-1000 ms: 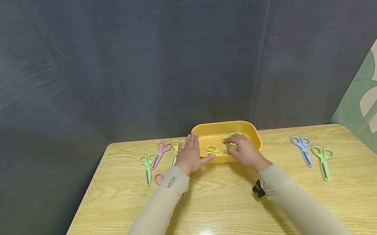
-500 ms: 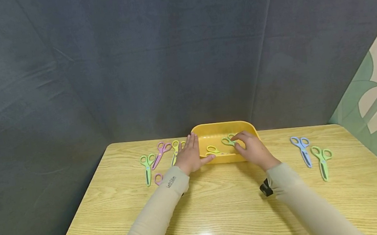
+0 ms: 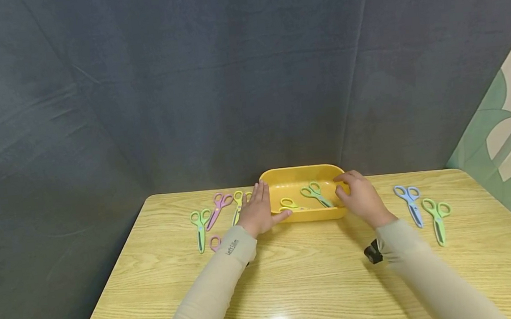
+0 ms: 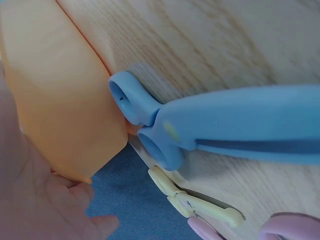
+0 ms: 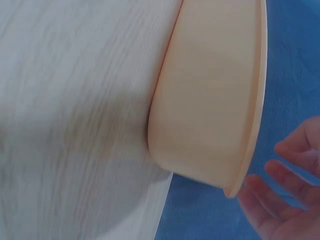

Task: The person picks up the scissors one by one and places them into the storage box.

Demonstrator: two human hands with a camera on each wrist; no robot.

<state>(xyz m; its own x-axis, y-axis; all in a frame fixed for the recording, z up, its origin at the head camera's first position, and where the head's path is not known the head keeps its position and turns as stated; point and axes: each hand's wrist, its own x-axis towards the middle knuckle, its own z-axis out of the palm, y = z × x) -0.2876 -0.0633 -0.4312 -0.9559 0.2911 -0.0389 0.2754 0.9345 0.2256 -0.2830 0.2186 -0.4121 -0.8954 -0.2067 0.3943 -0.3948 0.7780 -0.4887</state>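
A yellow plastic bin (image 3: 316,215) stands at the table's back edge in the head view. Inside it lie green scissors (image 3: 316,194) and, nearer the left front, yellow scissors (image 3: 289,203), partly hidden by the front wall. My left hand (image 3: 258,214) rests against the bin's left end, fingers straight and thumb along the front. At the right end, my right hand (image 3: 362,199) hovers by the rim with bent, parted fingers and holds nothing. In the right wrist view its fingers (image 5: 270,200) are near the rim. Blue scissors (image 4: 225,117) lie beside the bin in the left wrist view.
Left of the bin lie green scissors (image 3: 200,230), purple scissors (image 3: 218,210), yellow scissors (image 3: 238,207) and a purple handle loop (image 3: 214,242), partly hidden by the left arm. To the right are blue scissors (image 3: 411,203) and green scissors (image 3: 438,219). A dark curtain (image 3: 238,79) hangs behind.
My right hand has let go of the green scissors in the bin and moved right to the bin's right rim. The left hand has stayed in place.
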